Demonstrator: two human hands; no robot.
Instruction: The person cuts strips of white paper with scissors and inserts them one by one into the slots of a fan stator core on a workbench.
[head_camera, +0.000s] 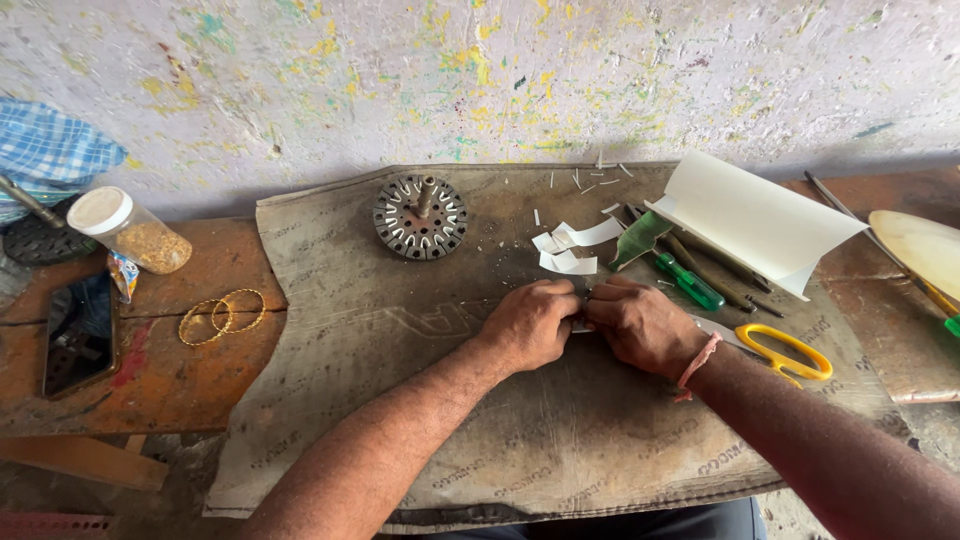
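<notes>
Head view: our left hand (528, 325) and right hand (640, 325) meet, fingers pinched together on a small paper strip (581, 326) (mostly hidden). We judge we are folding it, which calls for steady pressing on the bench (330, 330).

Bare forearms, no sleeves; a pinkish-red thread band (697, 362) around the right wrist.

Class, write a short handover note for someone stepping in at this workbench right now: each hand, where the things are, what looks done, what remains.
Left hand and right hand: fingertips together on a small pale strip, mostly hidden, on the brown mat.
Cut white paper strips lie just beyond the hands; the white sheet is at right.
Yellow scissors rest by the right wrist, the green screwdriver above.
The slotted metal core sits untouched, slots apparently empty.
</notes>
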